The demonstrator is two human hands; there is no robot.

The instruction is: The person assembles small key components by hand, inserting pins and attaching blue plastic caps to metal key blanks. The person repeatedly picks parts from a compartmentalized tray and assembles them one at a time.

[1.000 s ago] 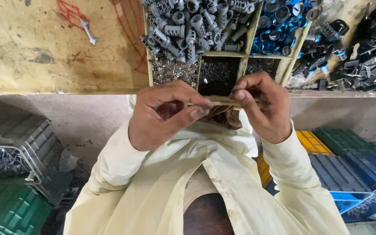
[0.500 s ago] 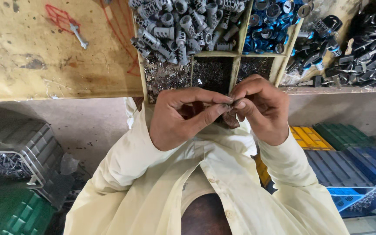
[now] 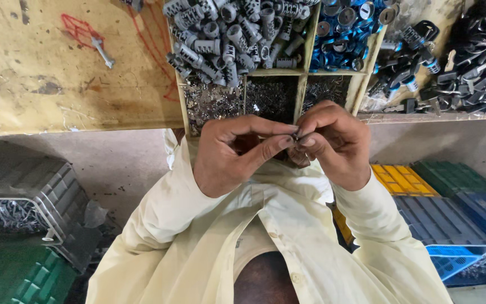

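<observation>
Assembly midway: fingers of left hand [image 3: 232, 155] and right hand [image 3: 333, 143] clamped together on small metal part [image 3: 296, 137], just below divided tray [image 3: 305, 72].

Part pinched between both hands: small dark metal piece [image 3: 296, 137], dull.
Tray beyond hands: rough bare wood dividers [image 3: 308, 72].
Cylinders above hands: grey metal [image 3: 226, 34], matt.
Sleeves: pale smooth cloth [image 3: 164, 219].
</observation>
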